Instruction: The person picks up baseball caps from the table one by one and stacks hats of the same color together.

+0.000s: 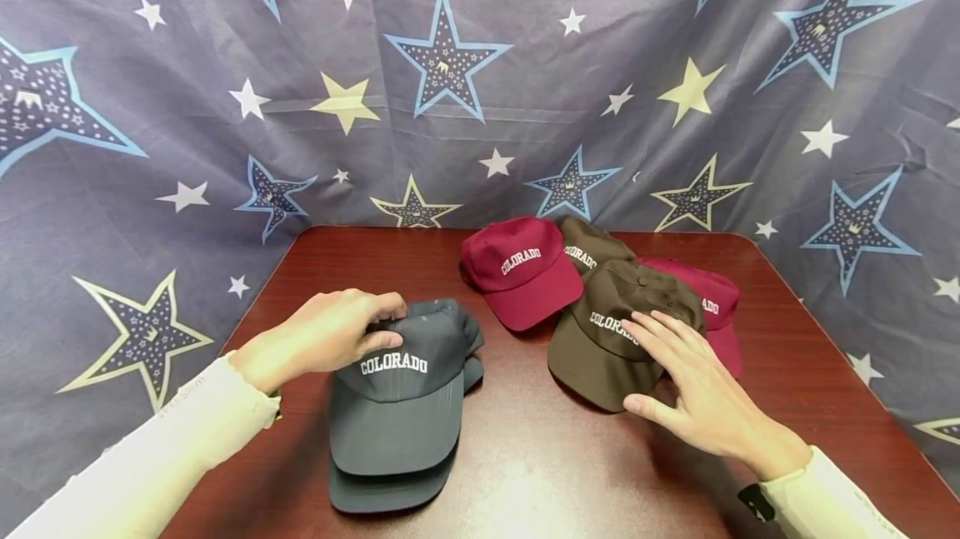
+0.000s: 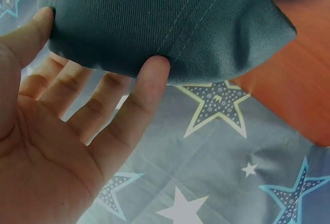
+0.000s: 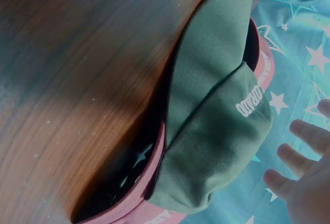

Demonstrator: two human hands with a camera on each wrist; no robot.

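The left hand [image 1: 330,332] has the upper grey cap [image 1: 408,396] pinched. The right hand [image 1: 699,397] hovers, fingers outstretched, by a brown cap [image 1: 596,356].

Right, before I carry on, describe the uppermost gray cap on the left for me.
The uppermost gray cap is dark slate, with arched white COLORADO lettering, small eyelets and a curved brim. Its fabric looks finely ribbed, with double stitching. It sits crown up, brim toward the viewer, on another dark cap whose brim shows below, toward the near left of the glossy reddish table. The left hand touches its crown, thumb just above the lettering; whether it grips the fabric is unclear.
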